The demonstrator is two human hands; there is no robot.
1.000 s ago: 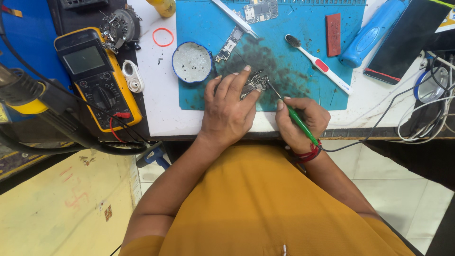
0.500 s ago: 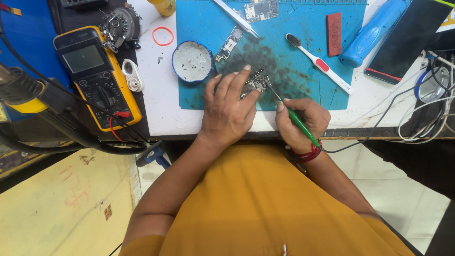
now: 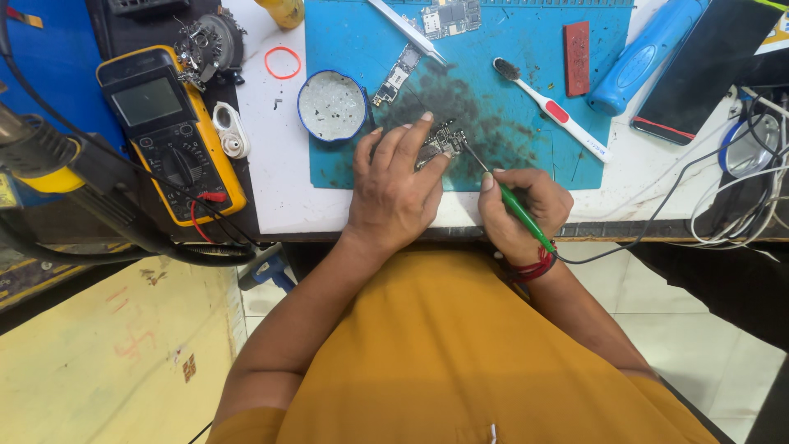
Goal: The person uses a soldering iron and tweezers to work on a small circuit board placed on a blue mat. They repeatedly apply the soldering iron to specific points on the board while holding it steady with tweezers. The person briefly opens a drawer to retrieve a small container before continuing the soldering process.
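- On the blue mat, near its front edge: small circuit board, lying flat, long axis running roughly left-right w/ a slight tilt up to the right.
- Left hand lies over the board's left part; fingers spread, fingertips pressing it down onto the mat. Grip not closed round it, more a flat pin-down.
- Right hand sits to the right of the board & closer to the tabletop edge; grip closed on a green-handled probe, pen-style.
- Probe's long axis slants up-left from the hand; metal tip meets the board's right end, just beside the left fingertips.
- So board lies up & left of the right grip; left hand is the nearer one, already on it.
- Cable from the probe runs off right.
- Round blue-rimmed tin just left of the left hand; toothbrush further back on the right, apart from both hands.
- Yellow multimeter well off to the left.
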